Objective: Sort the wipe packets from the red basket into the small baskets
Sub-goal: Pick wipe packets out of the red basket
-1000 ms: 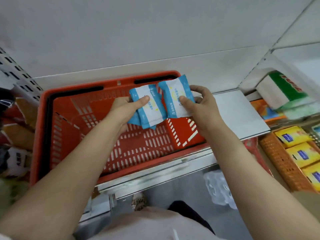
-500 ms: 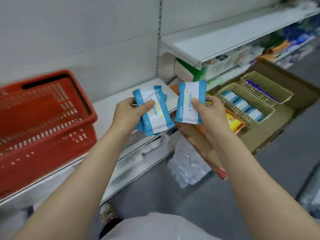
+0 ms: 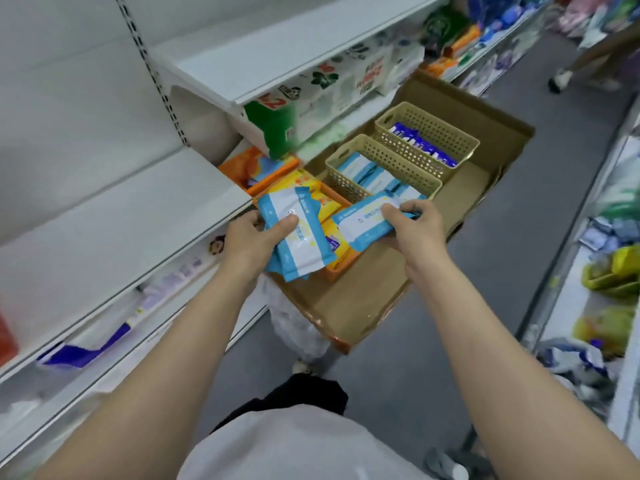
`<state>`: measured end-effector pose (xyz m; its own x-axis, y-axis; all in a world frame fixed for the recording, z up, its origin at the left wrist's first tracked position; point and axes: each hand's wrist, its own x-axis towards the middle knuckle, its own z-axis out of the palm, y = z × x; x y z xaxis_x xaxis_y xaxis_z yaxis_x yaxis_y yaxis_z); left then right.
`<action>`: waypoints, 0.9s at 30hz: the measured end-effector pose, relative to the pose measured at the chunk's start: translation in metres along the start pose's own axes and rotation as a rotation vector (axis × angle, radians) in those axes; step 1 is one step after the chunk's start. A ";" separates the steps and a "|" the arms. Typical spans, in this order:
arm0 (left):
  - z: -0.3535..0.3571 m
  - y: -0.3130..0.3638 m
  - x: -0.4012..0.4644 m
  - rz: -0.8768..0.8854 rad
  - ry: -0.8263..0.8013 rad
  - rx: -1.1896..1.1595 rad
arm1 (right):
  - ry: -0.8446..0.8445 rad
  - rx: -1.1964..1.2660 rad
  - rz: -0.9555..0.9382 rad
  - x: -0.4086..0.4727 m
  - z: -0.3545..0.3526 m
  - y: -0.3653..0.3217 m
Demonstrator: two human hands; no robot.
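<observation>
My left hand (image 3: 254, 237) grips a small stack of blue-and-white wipe packets (image 3: 294, 216), thumb on top. My right hand (image 3: 414, 225) holds another blue-and-white wipe packet (image 3: 363, 221), tilted, just in front of a beige small basket (image 3: 391, 159) that holds the same kind of packets. Behind it a second beige basket (image 3: 446, 131) holds dark blue packets. An orange basket (image 3: 341, 265) with yellow packets (image 3: 308, 183) lies under my hands. All three stand in a cardboard box (image 3: 367, 299). Only a red sliver (image 3: 5, 341) of the red basket shows at the left edge.
White shelves (image 3: 121, 209) run along the left, with green-and-white boxes (image 3: 277, 123) under the upper shelf. The grey aisle floor (image 3: 502, 258) lies right of the box. Goods fill the right-hand shelving (image 3: 609, 271). Another person's legs (image 3: 581, 60) stand at the far end.
The view has swung right, away from the red basket. Both hands carried their packets over the cardboard box, and the right one now tilts its packet by the beige basket.
</observation>
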<state>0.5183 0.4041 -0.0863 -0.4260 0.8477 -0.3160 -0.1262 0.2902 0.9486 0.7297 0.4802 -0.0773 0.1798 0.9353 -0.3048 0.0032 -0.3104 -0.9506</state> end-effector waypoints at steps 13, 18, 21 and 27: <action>0.101 -0.012 0.104 -0.205 0.107 0.039 | -0.203 -0.266 0.150 0.157 -0.004 -0.011; 0.129 -0.018 0.127 -0.233 0.267 0.032 | -0.346 -0.245 0.203 0.221 0.008 -0.013; 0.156 -0.023 0.139 -0.281 0.381 -0.009 | -0.511 -0.274 0.294 0.278 0.002 -0.022; 0.235 -0.019 0.154 -0.337 0.595 -0.139 | -0.653 -0.521 0.163 0.390 0.000 -0.035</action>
<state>0.6658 0.6336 -0.1574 -0.7571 0.3227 -0.5680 -0.4340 0.4014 0.8066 0.7999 0.8560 -0.1630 -0.3857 0.7327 -0.5607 0.5076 -0.3390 -0.7921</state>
